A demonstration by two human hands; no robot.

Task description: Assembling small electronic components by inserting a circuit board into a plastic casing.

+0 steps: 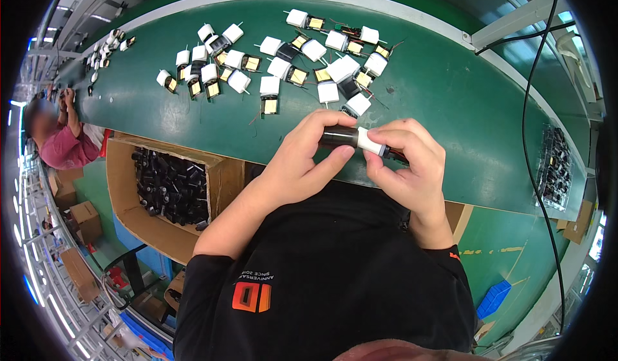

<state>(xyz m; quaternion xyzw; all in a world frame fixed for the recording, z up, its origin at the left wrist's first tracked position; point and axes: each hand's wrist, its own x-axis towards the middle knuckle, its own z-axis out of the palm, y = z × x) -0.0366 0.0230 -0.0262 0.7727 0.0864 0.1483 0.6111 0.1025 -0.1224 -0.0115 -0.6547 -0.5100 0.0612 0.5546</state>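
Note:
Near the front edge of the green table [457, 103], both my hands hold one piece between them. My left hand [299, 161] is closed around a dark tube-shaped casing [338, 136]. A white plastic part [369, 142] meets the casing's right end, pinched by my right hand [412, 158]. Dark wires or a small board stick out under the right fingers, partly hidden. Just beyond my hands lie several white parts joined to small boards with yellow blocks, such as the white part with board [270, 94]; some have thin wires trailing.
An open cardboard box [225, 184] full of black casings [168, 187] stands below the table at left. A clear tray [544, 190] of small dark parts sits at the right end. A black cable [528, 129] hangs down at right. Another person [67, 143] works at the far left.

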